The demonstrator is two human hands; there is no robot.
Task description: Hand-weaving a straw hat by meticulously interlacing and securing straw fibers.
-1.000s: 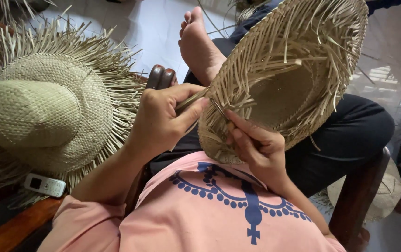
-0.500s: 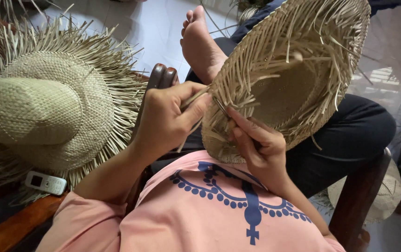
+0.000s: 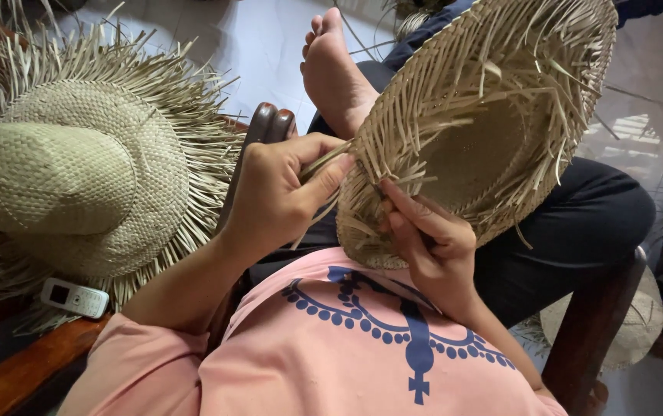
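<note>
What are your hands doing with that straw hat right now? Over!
Left hand pinching a loose straw strand at the brim. Right hand gripping the unfinished straw hat from below. Nothing blocking the hands.

The scene is being viewed by a single head-worn camera, looking steeply down and close onto the lap, where the unfinished straw hat (image 3: 478,131) is filling the upper right.

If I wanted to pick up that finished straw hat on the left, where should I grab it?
Probably by the domed crown of the finished straw hat, coming down from above: it sits crown-up and firm, while the brim edge is loose, spiky straw ends.
</note>
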